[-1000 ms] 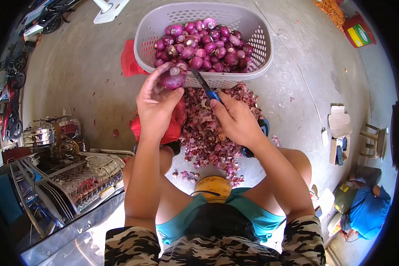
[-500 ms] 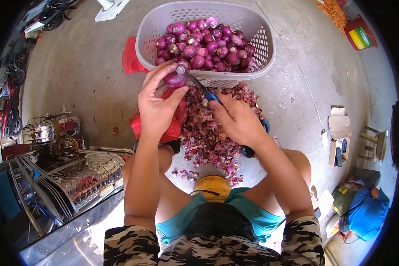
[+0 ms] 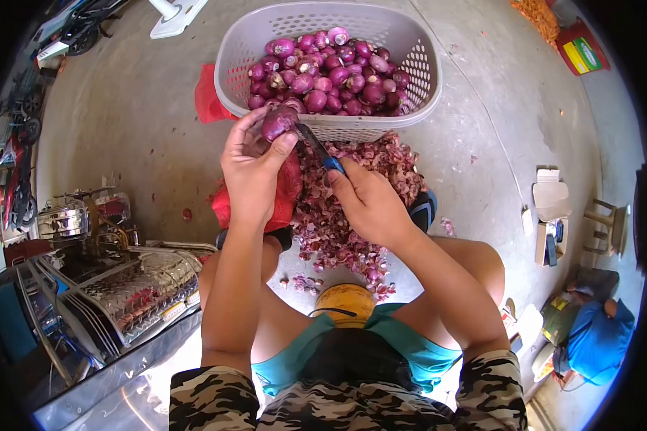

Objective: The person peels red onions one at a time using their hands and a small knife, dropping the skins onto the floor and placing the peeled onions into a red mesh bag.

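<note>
My left hand [image 3: 255, 161] is closed around a red onion [image 3: 279, 123], thumb at its lower side. In my right hand [image 3: 370, 197] is a knife [image 3: 316, 147] with a blue handle, its dark blade pointing up and left, the tip right by the onion's right side. Beyond both hands stands a grey perforated basket [image 3: 428, 79] full of purple onions. Below the hands a heap of onion skins [image 3: 338, 208] spreads over the floor between my feet. A red mesh bag [image 3: 286, 190] lies beside the heap, partly hidden by my left wrist.
A yellow bucket [image 3: 345, 302] is between my thighs. Chromed metal vehicle parts [image 3: 136, 280] stand on the left. To the right are an opened cardboard box [image 3: 550, 208], a wooden stool [image 3: 604, 226] and a blue cloth [image 3: 597, 341]. A red bucket [image 3: 582, 50] sits at the upper right.
The onion has turned in my left hand, so another side shows. My right hand and the knife have shifted slightly left. The basket sits a little further left in view.
</note>
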Demonstrator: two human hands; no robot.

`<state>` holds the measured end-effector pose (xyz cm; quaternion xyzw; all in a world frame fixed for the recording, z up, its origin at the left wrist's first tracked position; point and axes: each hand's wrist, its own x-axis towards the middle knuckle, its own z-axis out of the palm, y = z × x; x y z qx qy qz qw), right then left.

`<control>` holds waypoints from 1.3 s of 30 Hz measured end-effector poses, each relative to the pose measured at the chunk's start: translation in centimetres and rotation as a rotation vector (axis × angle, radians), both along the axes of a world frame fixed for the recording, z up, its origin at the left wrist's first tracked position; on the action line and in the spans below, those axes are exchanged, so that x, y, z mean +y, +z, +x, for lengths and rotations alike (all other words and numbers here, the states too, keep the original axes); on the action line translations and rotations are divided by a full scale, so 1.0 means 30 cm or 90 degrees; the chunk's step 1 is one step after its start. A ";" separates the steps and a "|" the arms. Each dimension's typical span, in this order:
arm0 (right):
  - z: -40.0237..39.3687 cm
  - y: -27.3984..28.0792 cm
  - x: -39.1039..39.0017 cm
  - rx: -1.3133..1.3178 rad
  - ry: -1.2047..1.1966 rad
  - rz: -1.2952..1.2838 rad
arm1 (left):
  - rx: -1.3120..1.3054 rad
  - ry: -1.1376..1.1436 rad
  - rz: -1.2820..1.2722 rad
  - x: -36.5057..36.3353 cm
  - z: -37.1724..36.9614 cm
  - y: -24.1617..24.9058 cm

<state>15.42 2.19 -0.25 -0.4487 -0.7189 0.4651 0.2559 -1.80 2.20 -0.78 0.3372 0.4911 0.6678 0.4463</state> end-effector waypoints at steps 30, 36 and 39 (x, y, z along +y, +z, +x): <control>0.019 0.025 0.049 -0.039 -0.055 0.256 | -0.262 -0.146 -0.050 -0.008 0.003 0.005; 0.031 0.049 0.033 -0.069 0.019 0.233 | -0.255 -0.093 -0.021 -0.003 -0.002 -0.005; 0.025 0.034 0.032 -0.053 0.012 0.234 | -0.243 -0.081 -0.015 -0.001 -0.009 0.001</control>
